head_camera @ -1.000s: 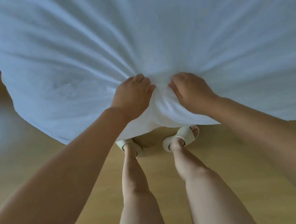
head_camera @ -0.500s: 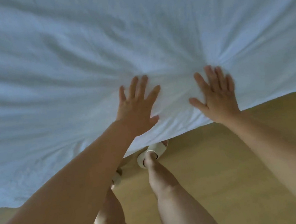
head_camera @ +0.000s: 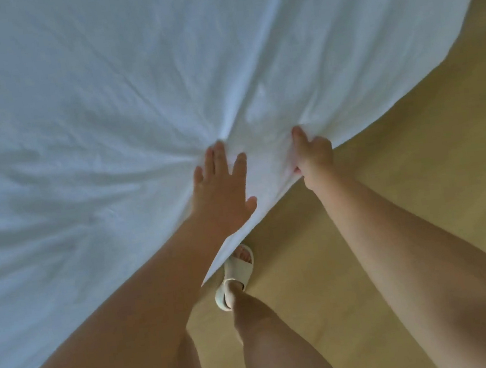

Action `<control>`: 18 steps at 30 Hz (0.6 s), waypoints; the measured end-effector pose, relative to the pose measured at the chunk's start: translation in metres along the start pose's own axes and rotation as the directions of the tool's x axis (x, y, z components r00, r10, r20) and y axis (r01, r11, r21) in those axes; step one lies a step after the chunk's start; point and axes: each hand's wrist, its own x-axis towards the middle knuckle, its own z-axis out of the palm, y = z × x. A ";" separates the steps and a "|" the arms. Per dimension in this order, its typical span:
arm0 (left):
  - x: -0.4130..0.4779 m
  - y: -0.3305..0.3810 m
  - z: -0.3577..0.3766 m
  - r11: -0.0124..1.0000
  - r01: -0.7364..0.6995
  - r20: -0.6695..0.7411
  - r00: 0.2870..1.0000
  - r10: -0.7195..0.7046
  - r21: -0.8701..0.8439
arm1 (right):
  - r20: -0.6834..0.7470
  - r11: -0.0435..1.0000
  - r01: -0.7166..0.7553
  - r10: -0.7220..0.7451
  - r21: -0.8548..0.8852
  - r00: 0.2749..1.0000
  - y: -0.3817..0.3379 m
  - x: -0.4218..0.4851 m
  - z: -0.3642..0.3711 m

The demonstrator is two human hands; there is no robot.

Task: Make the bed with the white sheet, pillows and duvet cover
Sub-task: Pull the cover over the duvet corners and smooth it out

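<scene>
Down low, two bare legs stand on the light brown wooden floor, and one foot wears a soft white slide sandal. Just past it, the edge of the big white wrinkled cotton sheet hangs over the side of the bed. The left hand lies flat on the sheet with its fingers straight and spread, pressing the cloth and holding nothing. The right hand has a tight grip, fingers curled round a fold of the sheet at its edge. Folds run out from between the two hands like rays. Farther off, the sheet covers the whole bed to its rounded far corner. To do this well, I think the flat hand should push the wrinkles away while the other pulls the edge tight and low. No pillows or duvet cover show.
</scene>
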 end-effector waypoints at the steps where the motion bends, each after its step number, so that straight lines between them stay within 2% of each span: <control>1: 0.005 0.008 -0.004 1.000 -0.019 -0.001 1.000 0.019 -0.013 | -0.030 0.992 0.110 -0.112 -0.063 0.993 -0.003 0.000 -0.001; 3: 0.016 0.024 -0.010 0.999 -0.006 0.013 1.000 0.006 -0.036 | -0.081 0.926 0.310 -0.333 -0.214 0.939 0.000 0.000 -0.013; 5: 0.025 0.036 -0.015 0.999 -0.029 0.039 0.999 0.030 -0.026 | -0.112 0.870 0.393 -0.441 -0.298 0.891 0.017 -0.002 -0.037; 6: 0.030 0.042 -0.017 0.997 -0.074 0.053 0.996 0.074 0.006 | -0.169 0.893 0.343 -0.401 -0.292 0.900 0.032 -0.001 -0.052; 8: 0.040 0.050 -0.022 0.975 -0.192 0.086 0.979 0.183 0.109 | -0.318 0.980 0.083 -0.139 -0.183 0.938 0.066 0.005 -0.079; 9: 0.047 0.054 -0.026 0.962 -0.235 0.100 0.970 0.222 0.141 | -0.325 0.979 -0.053 -0.014 -0.196 0.946 0.083 0.006 -0.090; 10: 0.057 0.059 -0.031 0.953 -0.262 0.109 0.963 0.247 0.154 | -0.270 0.961 -0.124 0.055 -0.248 0.961 0.095 0.004 -0.099; 12: 0.081 0.066 -0.041 0.943 -0.285 0.124 0.956 0.266 0.172 | -0.006 0.949 -0.079 0.081 -0.307 0.997 0.104 0.002 -0.104; 14: 0.104 0.071 -0.052 0.925 -0.310 0.178 0.945 0.275 0.221 | 0.170 0.975 -0.047 0.085 -0.217 0.982 0.088 0.000 -0.101; 15: 0.112 0.073 -0.056 0.910 -0.327 0.214 0.937 0.276 0.255 | 0.187 0.989 -0.072 0.096 -0.132 0.978 0.074 0.003 -0.100; 18: 0.130 0.080 -0.061 0.880 -0.355 0.281 0.921 0.272 0.314 | 0.056 0.993 -0.076 0.071 0.088 0.996 0.023 0.026 -0.093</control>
